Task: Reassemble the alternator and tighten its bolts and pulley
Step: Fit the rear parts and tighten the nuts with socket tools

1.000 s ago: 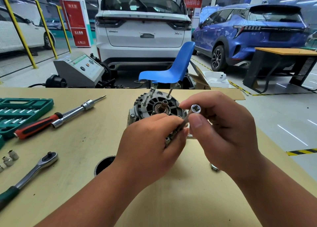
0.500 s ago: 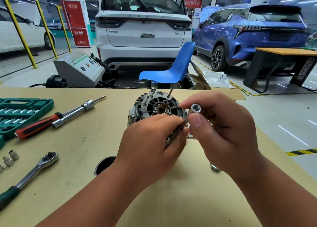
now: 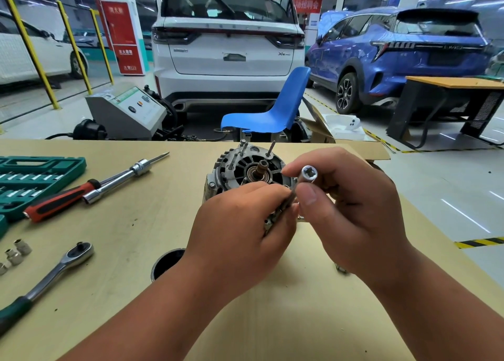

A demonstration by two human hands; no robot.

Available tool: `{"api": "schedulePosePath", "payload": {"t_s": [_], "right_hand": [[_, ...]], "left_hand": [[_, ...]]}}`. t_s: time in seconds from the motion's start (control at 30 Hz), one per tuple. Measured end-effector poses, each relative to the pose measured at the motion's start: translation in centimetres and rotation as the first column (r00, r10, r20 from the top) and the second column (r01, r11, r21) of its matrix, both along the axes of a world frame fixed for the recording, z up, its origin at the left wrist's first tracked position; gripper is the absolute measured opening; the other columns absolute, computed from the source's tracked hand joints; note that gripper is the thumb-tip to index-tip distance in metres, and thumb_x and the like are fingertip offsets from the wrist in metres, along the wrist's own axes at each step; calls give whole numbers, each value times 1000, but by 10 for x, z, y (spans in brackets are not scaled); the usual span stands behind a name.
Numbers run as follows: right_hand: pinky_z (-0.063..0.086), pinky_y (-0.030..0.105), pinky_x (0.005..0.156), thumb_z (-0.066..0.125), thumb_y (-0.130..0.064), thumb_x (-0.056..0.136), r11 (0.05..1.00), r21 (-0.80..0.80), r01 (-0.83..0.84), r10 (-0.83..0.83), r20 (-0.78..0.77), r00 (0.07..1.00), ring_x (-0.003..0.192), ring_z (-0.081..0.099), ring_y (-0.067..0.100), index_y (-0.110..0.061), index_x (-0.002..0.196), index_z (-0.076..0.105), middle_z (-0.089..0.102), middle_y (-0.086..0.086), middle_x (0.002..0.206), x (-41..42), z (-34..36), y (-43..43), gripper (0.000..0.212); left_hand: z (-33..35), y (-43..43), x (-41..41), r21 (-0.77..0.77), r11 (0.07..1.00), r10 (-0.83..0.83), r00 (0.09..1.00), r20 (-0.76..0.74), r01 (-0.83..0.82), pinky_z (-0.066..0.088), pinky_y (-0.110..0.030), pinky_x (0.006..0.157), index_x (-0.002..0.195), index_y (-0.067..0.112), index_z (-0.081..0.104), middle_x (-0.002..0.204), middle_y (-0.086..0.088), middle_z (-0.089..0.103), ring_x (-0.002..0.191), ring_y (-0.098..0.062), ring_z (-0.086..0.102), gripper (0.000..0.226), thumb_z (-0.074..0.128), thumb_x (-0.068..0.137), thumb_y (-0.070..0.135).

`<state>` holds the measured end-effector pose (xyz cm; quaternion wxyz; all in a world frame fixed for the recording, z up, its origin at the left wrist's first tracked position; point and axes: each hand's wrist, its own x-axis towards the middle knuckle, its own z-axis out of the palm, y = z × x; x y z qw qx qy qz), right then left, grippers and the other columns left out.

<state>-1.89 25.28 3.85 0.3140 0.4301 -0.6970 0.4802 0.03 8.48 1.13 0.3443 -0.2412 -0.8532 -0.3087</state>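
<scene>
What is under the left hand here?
The near side of the alternator lies under the left hand; a bit of its metal shows by the thumb. The long bolt pinched by the right hand runs down behind it. Where the bolt enters is covered.

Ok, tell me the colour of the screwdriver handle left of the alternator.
The screwdriver handle is red and black; head view.

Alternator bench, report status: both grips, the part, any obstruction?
Left grip holds alternator near rim. Right grip pinches long bolt, angled down at the housing edge. Other bolts stand proud, unseated. Nothing blocking.
</scene>
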Motion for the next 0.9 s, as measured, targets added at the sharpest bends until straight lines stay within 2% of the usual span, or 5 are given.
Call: {"api": "schedulePosePath", "payload": {"t_s": [0.3, 0.5, 0.9], "right_hand": [[55, 45, 58, 57, -22, 99, 1000, -2, -7, 7, 10, 1000, 72, 65, 22, -20, 111, 67, 64, -10, 90, -1, -1, -1, 16], [54, 45, 57, 57, -21, 98, 1000, -1, -7, 7, 11, 1000, 70, 64, 24, -21, 110, 65, 63, -3, 87, -1, -2, -1, 14], [55, 45, 59, 57, -22, 98, 1000, -1, -2, 2, 35, 999, 72, 67, 22, -21, 109, 68, 64, -11, 89, 0, -2, -1, 16]], "left_hand": [[0, 0, 0, 0, 1000, 0, 1000, -2, 0, 41, -35, 53, 88, 30, 64, 74, 15, 53, 65, -10, 45, 16, 54, 98, 36], [0, 0, 1, 3, 1000, 4, 1000, 1, -4, 42, -36, 53, 88, 28, 65, 74, 13, 56, 65, -11, 46, 17, 53, 97, 36], [1, 0, 1, 1, 1000, 5, 1000, 10, -5, 43, -36, 54, 88, 29, 65, 75, 13, 58, 66, -11, 47, 17, 52, 96, 37]]}}
